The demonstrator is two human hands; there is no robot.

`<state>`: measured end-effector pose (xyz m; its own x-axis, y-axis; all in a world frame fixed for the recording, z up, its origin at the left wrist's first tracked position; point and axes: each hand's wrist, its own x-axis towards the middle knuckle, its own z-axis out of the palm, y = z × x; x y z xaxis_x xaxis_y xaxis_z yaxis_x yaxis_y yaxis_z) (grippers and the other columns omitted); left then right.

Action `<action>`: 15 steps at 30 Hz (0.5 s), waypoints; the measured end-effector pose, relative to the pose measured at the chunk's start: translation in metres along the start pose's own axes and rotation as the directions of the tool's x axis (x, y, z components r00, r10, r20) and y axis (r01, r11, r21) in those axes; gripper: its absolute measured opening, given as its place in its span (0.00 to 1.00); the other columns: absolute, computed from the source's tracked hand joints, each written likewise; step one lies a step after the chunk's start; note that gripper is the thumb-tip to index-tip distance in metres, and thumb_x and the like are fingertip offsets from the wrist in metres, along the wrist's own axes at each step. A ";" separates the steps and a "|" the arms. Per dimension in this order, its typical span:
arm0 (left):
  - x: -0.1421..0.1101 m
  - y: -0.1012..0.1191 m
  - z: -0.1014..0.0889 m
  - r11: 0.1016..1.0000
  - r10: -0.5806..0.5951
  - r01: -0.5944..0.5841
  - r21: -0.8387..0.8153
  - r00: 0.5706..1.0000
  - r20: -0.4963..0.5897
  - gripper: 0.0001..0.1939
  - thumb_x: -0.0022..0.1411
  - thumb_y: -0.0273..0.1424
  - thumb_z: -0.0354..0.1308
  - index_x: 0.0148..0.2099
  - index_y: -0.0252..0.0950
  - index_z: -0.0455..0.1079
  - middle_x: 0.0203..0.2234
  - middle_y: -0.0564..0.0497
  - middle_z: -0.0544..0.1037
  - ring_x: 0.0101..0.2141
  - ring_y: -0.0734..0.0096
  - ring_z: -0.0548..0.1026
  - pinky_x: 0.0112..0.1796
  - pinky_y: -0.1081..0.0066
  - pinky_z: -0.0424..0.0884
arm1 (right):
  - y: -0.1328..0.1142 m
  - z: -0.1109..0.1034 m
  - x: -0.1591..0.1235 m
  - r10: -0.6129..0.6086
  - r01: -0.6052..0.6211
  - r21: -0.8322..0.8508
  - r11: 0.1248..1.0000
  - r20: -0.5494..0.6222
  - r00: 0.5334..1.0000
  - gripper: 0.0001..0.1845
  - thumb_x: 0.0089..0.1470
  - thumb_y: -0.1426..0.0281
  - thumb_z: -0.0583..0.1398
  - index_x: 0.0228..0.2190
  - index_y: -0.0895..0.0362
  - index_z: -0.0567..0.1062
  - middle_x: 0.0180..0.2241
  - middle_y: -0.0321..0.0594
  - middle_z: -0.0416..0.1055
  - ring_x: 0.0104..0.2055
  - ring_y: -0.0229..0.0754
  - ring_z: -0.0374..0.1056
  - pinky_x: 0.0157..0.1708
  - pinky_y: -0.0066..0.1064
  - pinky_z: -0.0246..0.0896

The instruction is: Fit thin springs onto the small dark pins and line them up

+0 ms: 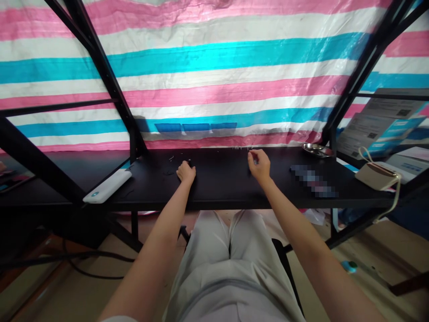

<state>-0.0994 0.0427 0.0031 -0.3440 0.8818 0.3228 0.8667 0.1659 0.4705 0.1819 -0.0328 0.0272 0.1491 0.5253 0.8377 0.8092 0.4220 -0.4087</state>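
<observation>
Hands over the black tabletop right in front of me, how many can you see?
2. The left hand is left of centre, apparently gripping a small dark object; the right hand is farther right, near small pale pieces. No others visible there.

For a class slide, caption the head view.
Left hand holds a dark object, right hand near tiny pale pieces, at a black table.

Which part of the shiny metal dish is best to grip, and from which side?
Probably grip the dish by its left rim, coming from the left: it looks shallow, and the black post stands close on its right.
</observation>
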 end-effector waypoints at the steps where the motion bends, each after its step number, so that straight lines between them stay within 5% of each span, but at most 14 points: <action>1: -0.001 0.001 0.000 1.000 0.003 -0.003 -0.007 1.000 -0.025 0.19 0.55 0.33 0.58 0.48 0.34 0.63 0.43 0.40 0.74 0.46 0.55 0.71 0.45 0.60 0.64 | 0.006 -0.004 0.000 0.022 -0.022 -0.007 1.000 -0.042 0.999 0.16 0.59 0.62 0.48 0.38 0.58 0.70 0.33 0.43 0.67 0.35 0.40 0.64 0.40 0.34 0.60; 7: -0.011 0.006 -0.005 0.994 0.074 -0.091 -0.066 0.969 -0.234 0.30 0.54 0.36 0.57 0.57 0.33 0.53 0.50 0.38 0.67 0.51 0.52 0.65 0.48 0.56 0.61 | 0.044 -0.015 -0.013 0.352 -0.367 -0.062 0.928 -0.172 0.920 0.16 0.56 0.69 0.45 0.40 0.60 0.68 0.37 0.46 0.68 0.38 0.40 0.64 0.41 0.32 0.58; 11: -0.017 0.010 -0.011 0.979 0.154 -0.185 -0.085 0.946 -0.284 0.29 0.57 0.37 0.53 0.58 0.34 0.50 0.48 0.39 0.67 0.50 0.54 0.64 0.49 0.57 0.59 | 0.058 -0.015 -0.019 0.587 -0.591 -0.142 0.794 -0.076 0.806 0.16 0.51 0.73 0.46 0.39 0.59 0.69 0.39 0.47 0.70 0.41 0.44 0.65 0.43 0.34 0.56; 15: -0.021 0.011 -0.014 0.959 0.233 -0.271 -0.078 0.917 -0.322 0.27 0.59 0.36 0.51 0.58 0.35 0.51 0.48 0.40 0.66 0.50 0.56 0.64 0.49 0.58 0.58 | 0.063 -0.013 -0.023 0.675 -0.637 -0.247 0.730 0.111 0.730 0.17 0.47 0.73 0.51 0.41 0.58 0.69 0.38 0.45 0.71 0.42 0.46 0.65 0.42 0.35 0.56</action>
<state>-0.0874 0.0196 0.0136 -0.2297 0.7054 0.6705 0.8966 -0.1147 0.4278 0.2368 -0.0276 -0.0129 0.5917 0.7500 0.2955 0.6359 -0.2090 -0.7429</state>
